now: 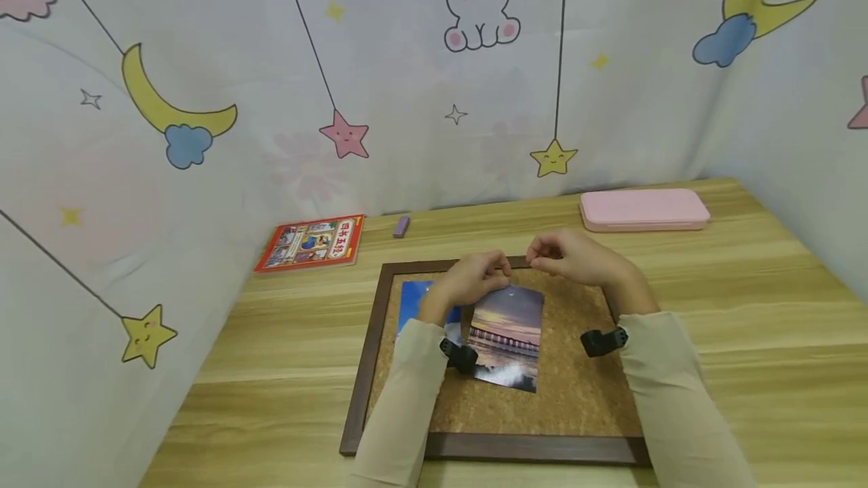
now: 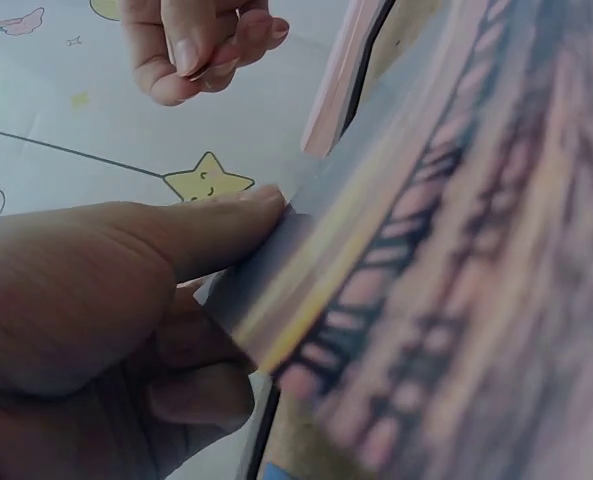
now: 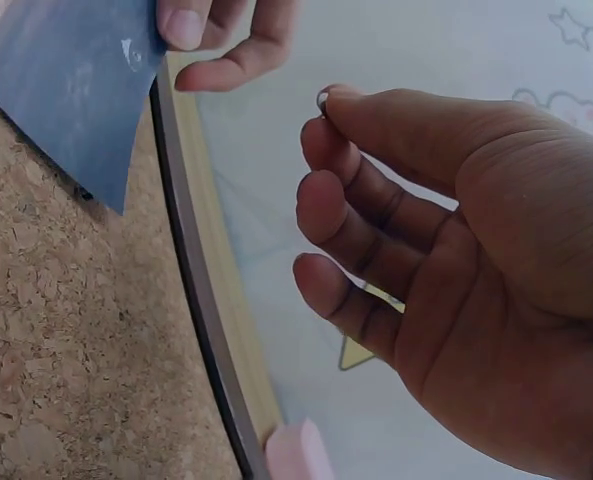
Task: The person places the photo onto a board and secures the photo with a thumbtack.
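We see our left hand [image 1: 471, 277] pinching the top edge of a sunset pier photo [image 1: 507, 337] between thumb and fingers, holding it against the cork board [image 1: 583, 390], near the board's centre. Our right hand [image 1: 573, 256] hovers just at three o'clock of the left, over the board's far frame edge, with thumb and forefinger pressed together on a tiny pin [image 3: 322, 98] whose shape we can barely make out; the other fingers curl loosely. A blue photo [image 1: 412, 303] lies on the cork at nine o'clock of the sunset picture, partly under our left wrist. On the wooden table [image 1: 746, 337], a red booklet [image 1: 312, 241] sits at eleven o'clock of the board; its cover bears yellow characters too small to read. A small purple eraser [image 1: 401, 227] lies beside it, and a pink case [image 1: 644, 209] rests at one o'clock.
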Available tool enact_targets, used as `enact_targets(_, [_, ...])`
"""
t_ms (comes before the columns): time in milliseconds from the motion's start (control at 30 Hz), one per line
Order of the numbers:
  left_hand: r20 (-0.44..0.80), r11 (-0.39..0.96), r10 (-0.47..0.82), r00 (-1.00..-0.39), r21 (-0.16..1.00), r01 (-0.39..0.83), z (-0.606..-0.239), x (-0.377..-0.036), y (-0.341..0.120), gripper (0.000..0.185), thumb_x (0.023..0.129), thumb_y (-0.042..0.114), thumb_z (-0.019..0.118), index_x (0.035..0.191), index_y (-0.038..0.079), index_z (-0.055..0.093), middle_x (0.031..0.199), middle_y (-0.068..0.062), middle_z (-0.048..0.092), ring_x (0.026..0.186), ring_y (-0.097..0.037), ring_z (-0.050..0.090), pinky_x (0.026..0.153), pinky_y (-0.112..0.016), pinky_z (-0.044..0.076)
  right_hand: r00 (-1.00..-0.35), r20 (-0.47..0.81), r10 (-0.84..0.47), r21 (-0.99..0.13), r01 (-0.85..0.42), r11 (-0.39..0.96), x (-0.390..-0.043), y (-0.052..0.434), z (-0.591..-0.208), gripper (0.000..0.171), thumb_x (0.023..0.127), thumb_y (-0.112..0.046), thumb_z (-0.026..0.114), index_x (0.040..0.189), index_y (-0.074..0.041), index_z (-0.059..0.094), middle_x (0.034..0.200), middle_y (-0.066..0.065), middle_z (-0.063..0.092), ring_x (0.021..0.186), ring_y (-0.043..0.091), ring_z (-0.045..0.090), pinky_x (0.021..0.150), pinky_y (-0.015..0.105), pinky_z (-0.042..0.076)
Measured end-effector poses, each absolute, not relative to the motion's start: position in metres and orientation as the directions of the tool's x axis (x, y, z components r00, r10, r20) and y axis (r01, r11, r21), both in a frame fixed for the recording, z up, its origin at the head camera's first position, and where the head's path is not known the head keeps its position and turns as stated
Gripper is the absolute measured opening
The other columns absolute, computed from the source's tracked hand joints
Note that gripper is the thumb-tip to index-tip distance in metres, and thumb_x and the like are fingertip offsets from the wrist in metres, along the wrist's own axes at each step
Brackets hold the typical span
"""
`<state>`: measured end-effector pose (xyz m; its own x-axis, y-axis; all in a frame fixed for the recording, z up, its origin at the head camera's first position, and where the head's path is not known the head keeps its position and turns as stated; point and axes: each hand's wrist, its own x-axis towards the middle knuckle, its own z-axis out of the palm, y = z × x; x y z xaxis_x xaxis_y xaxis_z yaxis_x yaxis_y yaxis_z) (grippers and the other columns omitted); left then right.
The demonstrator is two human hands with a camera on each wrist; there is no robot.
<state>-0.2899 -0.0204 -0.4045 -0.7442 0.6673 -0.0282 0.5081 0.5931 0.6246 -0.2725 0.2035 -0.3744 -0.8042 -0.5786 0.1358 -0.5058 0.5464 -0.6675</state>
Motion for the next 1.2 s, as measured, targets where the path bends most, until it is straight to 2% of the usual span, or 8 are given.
enact_targets(133, [-0.042, 0.588, 0.660, -0.750, 0.650, 0.481, -0.408, -0.289, -0.020, 0.015, 0.089, 0.018, 0.054, 0.103, 0.012, 0.055, 0.104, -0.001, 0.061, 0.094, -0.014, 0.059, 0.074, -0.026, 0.048, -0.813, 0.119, -0.570, -0.671, -0.489, 0.558, -0.273, 0.202, -0.377, 0.010, 0.089, -0.017, 0.055, 0.091, -0.011, 0.062, 0.083, 0.008, 0.063, 0.067, 0.014, 0.054, 0.058, 0.028, 0.045])
enact_targets(233, [-0.060, 0.588, 0.649, -0.758, 0.672, 0.450, -0.411, -0.290, -0.020, 0.012, 0.089, 0.016, 0.054, 0.100, 0.011, 0.055, 0.096, -0.003, 0.063, 0.076, -0.012, 0.060, 0.063, -0.024, 0.048, -0.819, 0.091, -0.567, -0.680, -0.467, 0.565, -0.273, 0.201, -0.380, 0.013, 0.089, -0.016, 0.054, 0.093, -0.007, 0.062, 0.085, 0.009, 0.063, 0.070, 0.017, 0.055, 0.060, 0.029, 0.045])
enact_targets(333, [-0.077, 0.592, 0.631, -0.772, 0.691, 0.415, -0.413, -0.291, -0.021, 0.010, 0.090, 0.017, 0.053, 0.098, 0.012, 0.056, 0.082, -0.004, 0.063, 0.056, -0.014, 0.055, 0.051, -0.024, 0.046, -0.819, 0.059, -0.570, -0.697, -0.443, 0.564, -0.275, 0.200, -0.384, 0.014, 0.090, -0.016, 0.053, 0.095, -0.005, 0.061, 0.087, 0.009, 0.063, 0.073, 0.021, 0.055, 0.062, 0.030, 0.045])
enact_targets(400, [-0.085, 0.592, 0.620, -0.780, 0.704, 0.393, -0.414, -0.291, -0.020, 0.010, 0.090, 0.017, 0.053, 0.098, 0.012, 0.056, 0.076, -0.005, 0.062, 0.049, -0.016, 0.052, 0.046, -0.025, 0.046, -0.817, 0.044, -0.575, -0.706, -0.432, 0.561, -0.276, 0.200, -0.387, 0.014, 0.089, -0.015, 0.054, 0.095, -0.005, 0.061, 0.087, 0.009, 0.062, 0.074, 0.021, 0.055, 0.064, 0.031, 0.045])
enact_targets(667, [-0.109, 0.604, 0.583, -0.805, 0.721, 0.339, -0.414, -0.290, -0.019, 0.009, 0.090, 0.017, 0.053, 0.098, 0.013, 0.055, 0.075, -0.009, 0.060, 0.049, -0.018, 0.057, 0.045, -0.026, 0.048, -0.818, -0.005, -0.576, -0.719, -0.397, 0.570, -0.281, 0.190, -0.399, 0.010, 0.088, -0.013, 0.057, 0.092, -0.006, 0.063, 0.086, 0.007, 0.062, 0.071, 0.017, 0.053, 0.061, 0.030, 0.045])
enact_targets(867, [-0.104, 0.644, 0.559, -0.823, 0.679, 0.352, -0.418, -0.289, -0.016, 0.006, 0.089, 0.018, 0.054, 0.094, 0.014, 0.055, 0.065, -0.006, 0.057, 0.047, -0.018, 0.055, 0.044, -0.026, 0.047, -0.810, -0.038, -0.585, -0.725, -0.381, 0.574, -0.281, 0.185, -0.405, 0.010, 0.087, -0.011, 0.057, 0.091, -0.005, 0.063, 0.083, 0.007, 0.062, 0.068, 0.016, 0.052, 0.059, 0.029, 0.044])
enact_targets(1200, [-0.093, 0.673, 0.531, -0.842, 0.650, 0.353, -0.416, -0.287, -0.012, 0.006, 0.088, 0.020, 0.056, 0.089, 0.014, 0.054, 0.063, -0.005, 0.054, 0.046, -0.017, 0.053, 0.042, -0.025, 0.044, -0.799, -0.071, -0.597, -0.700, -0.386, 0.601, -0.283, 0.181, -0.410, 0.011, 0.088, -0.012, 0.056, 0.091, -0.006, 0.064, 0.086, 0.005, 0.063, 0.073, 0.014, 0.055, 0.066, 0.028, 0.045])
